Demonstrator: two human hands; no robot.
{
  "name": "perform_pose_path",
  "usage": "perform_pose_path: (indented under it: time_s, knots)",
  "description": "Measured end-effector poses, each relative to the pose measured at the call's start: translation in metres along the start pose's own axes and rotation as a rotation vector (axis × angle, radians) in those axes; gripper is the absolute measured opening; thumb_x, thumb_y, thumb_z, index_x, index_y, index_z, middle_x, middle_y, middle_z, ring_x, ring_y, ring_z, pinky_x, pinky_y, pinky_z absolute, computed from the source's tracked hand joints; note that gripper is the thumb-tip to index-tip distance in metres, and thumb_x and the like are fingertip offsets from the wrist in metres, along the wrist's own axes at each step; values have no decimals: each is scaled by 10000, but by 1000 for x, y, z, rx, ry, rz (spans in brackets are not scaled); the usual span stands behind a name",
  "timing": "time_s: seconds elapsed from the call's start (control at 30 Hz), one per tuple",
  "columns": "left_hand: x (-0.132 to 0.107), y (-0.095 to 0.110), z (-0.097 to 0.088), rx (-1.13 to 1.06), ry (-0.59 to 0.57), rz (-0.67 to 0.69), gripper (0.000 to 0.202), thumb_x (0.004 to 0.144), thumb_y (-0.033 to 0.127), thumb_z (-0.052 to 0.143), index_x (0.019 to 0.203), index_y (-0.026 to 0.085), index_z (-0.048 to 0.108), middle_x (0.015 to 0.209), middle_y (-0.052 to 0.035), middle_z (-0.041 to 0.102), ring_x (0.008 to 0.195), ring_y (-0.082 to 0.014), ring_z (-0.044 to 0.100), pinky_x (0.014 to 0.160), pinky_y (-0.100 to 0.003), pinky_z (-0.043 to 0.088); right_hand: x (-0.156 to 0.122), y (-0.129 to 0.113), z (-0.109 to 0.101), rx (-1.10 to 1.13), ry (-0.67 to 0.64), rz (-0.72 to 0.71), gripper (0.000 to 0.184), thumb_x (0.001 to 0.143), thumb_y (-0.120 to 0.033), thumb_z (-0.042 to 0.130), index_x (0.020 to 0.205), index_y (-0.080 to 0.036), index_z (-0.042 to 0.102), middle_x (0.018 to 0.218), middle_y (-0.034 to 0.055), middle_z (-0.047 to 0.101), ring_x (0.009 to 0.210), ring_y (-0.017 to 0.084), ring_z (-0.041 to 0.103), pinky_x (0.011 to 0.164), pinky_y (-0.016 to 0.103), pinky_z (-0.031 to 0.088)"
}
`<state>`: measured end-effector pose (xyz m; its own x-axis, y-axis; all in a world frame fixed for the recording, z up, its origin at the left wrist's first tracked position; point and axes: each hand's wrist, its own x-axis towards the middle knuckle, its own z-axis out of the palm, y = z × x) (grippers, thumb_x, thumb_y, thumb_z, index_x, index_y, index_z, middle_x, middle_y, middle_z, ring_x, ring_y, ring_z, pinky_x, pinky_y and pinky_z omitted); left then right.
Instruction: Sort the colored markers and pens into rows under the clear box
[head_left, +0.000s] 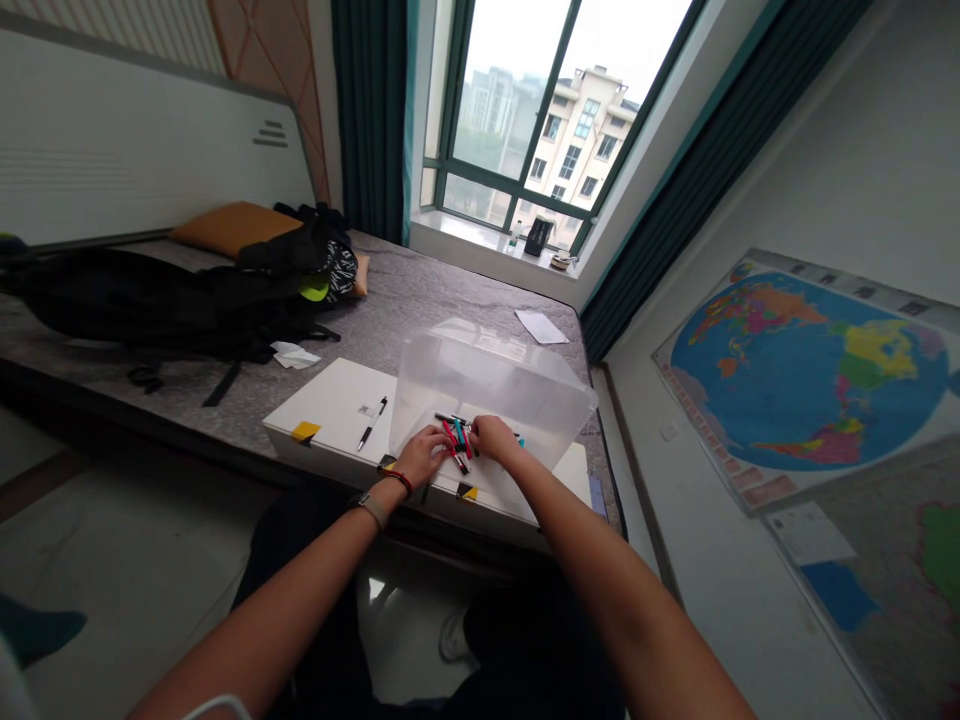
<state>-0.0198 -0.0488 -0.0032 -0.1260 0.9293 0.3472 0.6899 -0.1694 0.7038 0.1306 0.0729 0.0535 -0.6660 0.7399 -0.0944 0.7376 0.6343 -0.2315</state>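
A small heap of pens point(460, 436) in red, teal and black lies at the mouth of a clear plastic box point(495, 375), which rests on its side. From the left, my left hand point(421, 455) reaches the heap, its fingers bent together against the red pens. My right hand point(493, 438) is curled at the heap's right side with its back to me. Whatever its fingers grip is hidden. Something teal point(520, 440) shows just beyond my right wrist. Apart from the heap, a black and white pen point(373, 423) lies on the white box top point(337, 395).
White boxes with yellow and black corner tabs point(466, 491) stand along the edge of a grey mattress point(390, 275). A black bag point(150, 300), a crumpled tissue point(295, 355) and a white paper point(541, 327) lie on the mattress. A world map point(810, 360) hangs on the right wall.
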Motion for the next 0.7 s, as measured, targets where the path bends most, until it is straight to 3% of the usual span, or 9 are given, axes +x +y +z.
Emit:
perform_pose_path:
  time_s: [0.1,0.23,0.3,0.4,0.53,0.7]
  knots:
    - [-1,0,0,1,10,16,142,819,181,588,874,232,709,993,-42,626,977,-180,606,937,-311,481,-9,3,6,292,199,150,205,871,-281,527,955,-157,668,934,86,709,858,182,653,764,254,481]
    - [-3,-1,3,22,17,17,159,827,180,573,906,230,701,991,-46,620,983,-185,605,937,-318,479,-40,5,29,765,407,350,381,927,-395,408,1100,-119,605,980,111,698,728,160,658,614,252,515]
    - [-4,-1,5,35,21,31,159,834,178,559,904,221,696,985,-50,617,986,-189,603,943,-328,476,-57,4,43,869,589,309,367,892,-431,473,1013,-126,639,910,101,704,746,180,652,634,273,519]
    - [-5,2,5,50,20,45,161,846,187,544,918,213,685,986,-57,613,984,-194,602,943,-339,474,-72,6,55,837,772,225,290,849,-411,549,898,-153,672,841,73,701,758,187,637,699,290,501]
    - [0,5,2,57,6,4,191,830,201,566,986,211,677,990,-62,614,964,-201,604,913,-350,490,-67,17,58,792,783,192,230,838,-363,564,867,-170,686,792,51,694,693,173,619,696,286,477]
    - [11,5,-1,53,-50,-4,237,784,100,533,921,211,690,979,-51,626,956,-190,606,915,-347,494,-55,30,61,797,776,148,187,836,-319,558,862,-180,679,782,39,690,681,170,617,683,280,472]
